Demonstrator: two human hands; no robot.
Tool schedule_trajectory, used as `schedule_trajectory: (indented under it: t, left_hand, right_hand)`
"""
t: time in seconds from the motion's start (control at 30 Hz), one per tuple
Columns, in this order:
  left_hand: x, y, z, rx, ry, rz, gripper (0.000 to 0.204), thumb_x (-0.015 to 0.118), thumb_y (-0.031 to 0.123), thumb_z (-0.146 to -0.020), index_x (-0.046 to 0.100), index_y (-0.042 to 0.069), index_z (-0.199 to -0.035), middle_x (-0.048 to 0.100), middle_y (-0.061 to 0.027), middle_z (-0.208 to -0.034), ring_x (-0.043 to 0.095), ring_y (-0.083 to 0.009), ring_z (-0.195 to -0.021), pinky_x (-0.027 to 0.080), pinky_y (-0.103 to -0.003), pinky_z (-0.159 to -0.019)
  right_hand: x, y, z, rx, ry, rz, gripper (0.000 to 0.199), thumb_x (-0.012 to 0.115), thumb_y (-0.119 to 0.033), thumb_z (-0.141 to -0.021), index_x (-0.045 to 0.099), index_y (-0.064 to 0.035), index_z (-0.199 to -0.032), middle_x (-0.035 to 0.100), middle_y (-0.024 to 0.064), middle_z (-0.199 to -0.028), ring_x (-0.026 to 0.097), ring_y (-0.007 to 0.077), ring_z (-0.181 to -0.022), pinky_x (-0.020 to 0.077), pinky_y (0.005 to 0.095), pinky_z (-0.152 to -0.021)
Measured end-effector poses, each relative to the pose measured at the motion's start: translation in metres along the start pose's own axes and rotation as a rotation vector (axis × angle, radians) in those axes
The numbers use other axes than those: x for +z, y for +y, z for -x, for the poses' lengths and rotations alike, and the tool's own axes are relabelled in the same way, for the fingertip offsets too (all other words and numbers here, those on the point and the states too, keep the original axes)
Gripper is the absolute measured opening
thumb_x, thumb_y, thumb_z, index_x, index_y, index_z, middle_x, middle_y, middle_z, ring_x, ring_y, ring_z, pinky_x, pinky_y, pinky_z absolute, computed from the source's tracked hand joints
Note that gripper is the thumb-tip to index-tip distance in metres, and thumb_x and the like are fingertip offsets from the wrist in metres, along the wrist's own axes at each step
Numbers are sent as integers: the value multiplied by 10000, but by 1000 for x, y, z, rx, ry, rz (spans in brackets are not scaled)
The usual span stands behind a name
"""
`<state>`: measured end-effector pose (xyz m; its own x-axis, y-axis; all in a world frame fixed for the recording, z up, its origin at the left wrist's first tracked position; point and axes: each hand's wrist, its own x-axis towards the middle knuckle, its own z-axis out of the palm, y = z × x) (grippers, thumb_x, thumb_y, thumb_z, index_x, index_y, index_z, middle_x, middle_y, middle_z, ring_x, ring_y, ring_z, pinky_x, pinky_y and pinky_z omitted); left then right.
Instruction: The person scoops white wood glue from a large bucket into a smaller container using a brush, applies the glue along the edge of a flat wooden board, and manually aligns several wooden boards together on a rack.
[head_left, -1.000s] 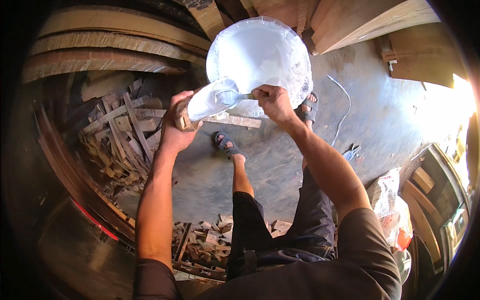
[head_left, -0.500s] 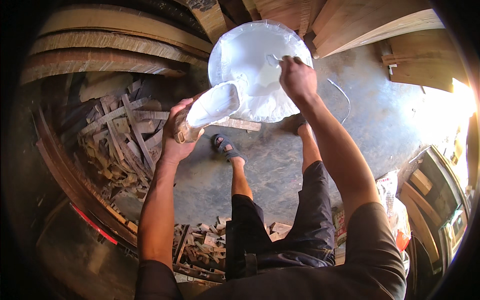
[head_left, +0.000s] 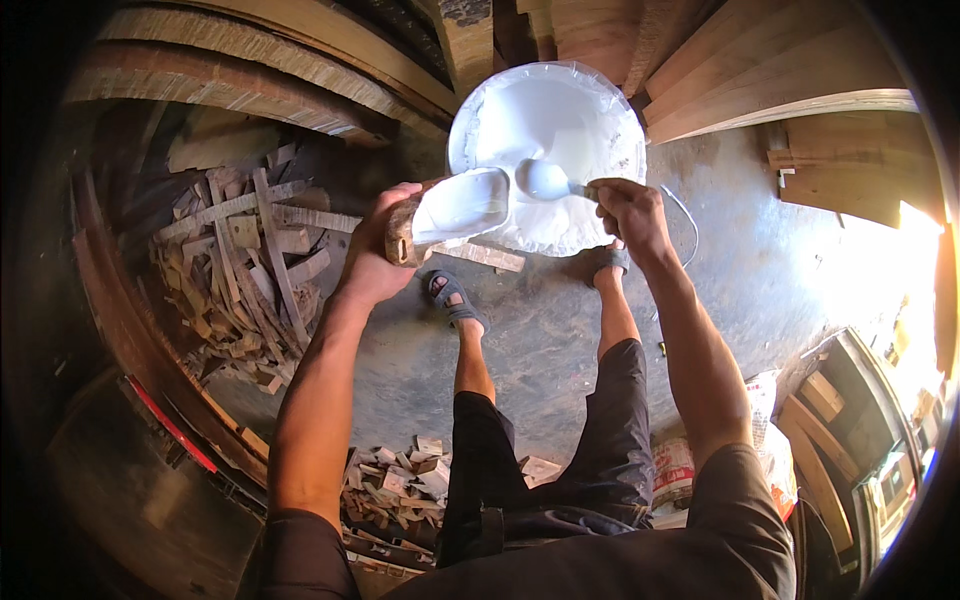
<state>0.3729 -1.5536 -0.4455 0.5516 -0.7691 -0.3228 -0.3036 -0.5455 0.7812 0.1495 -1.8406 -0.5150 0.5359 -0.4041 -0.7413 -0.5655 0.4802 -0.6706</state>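
Observation:
My left hand [head_left: 372, 255] is wrapped round a brown, open-topped container [head_left: 462, 206] that looks like a cut-down jug, its inside coated in thick white stuff. The container is tilted, its wide mouth over the near left rim of a round bucket [head_left: 608, 118]. Clear plastic lines the bucket, which holds a smooth white substance. In my right hand [head_left: 637, 216], the fingers are closed on the handle of a ladle [head_left: 545, 181]. The ladle's rounded bowl is covered in white and hangs over the bucket, close beside the container's mouth.
Large stacked timber slabs [head_left: 240, 90] stand at the far left, and wide boards [head_left: 790, 75] lean at the far right. Wood offcuts [head_left: 245, 270] lie heaped on the left, with smaller scraps [head_left: 400, 485] near my legs. A thin cable [head_left: 688, 220] lies right of the bucket.
The ladle has come up from the bucket's far right side and moved left and nearer, to the container's mouth. The container has turned slightly and shifted right in view.

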Motion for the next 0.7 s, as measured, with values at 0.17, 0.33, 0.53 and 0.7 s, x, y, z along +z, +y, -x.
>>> schedule_trajectory:
  t: [0.17, 0.33, 0.53, 0.7]
  left_hand:
    - [0, -1, -4, 37, -13, -29, 745, 838, -56, -687, 480, 67, -1328, 571, -97, -1400, 587, -234, -1253, 471, -347, -1057]
    - [-2, -4, -6, 87, 5, -64, 732, 839, -41, -686, 492, 65, -1322, 591, -97, -1371, 594, -236, -1239, 472, -344, -1053]
    - [0, -2, -6, 85, 17, -111, 682, 842, -4, -703, 528, 66, -1305, 614, -109, -1338, 609, -252, -1227, 484, -342, -1038]
    - [1, -3, -2, 63, 11, -78, 738, 855, -35, -673, 507, 69, -1316, 594, -100, -1375, 595, -242, -1246, 472, -346, -1058]
  right_hand:
    - [62, 18, 15, -731, -43, 240, 285, 637, 85, -892, 758, -36, -1120, 662, 80, -964, 624, 160, -715, 542, 278, -665]
    - [54, 30, 1, -1167, -61, 817, 391, 669, 62, -757, 767, -92, -1102, 579, 84, -925, 674, 247, -799, 596, 344, -706]
    - [16, 6, 22, -1169, -63, 970, 485, 674, 70, -661, 741, -86, -1115, 577, 82, -962, 682, 259, -813, 608, 361, -685]
    - [9, -10, 53, -1033, 51, 932, 422, 646, 117, -735, 741, -55, -1109, 630, 107, -974, 688, 272, -816, 588, 357, -698]
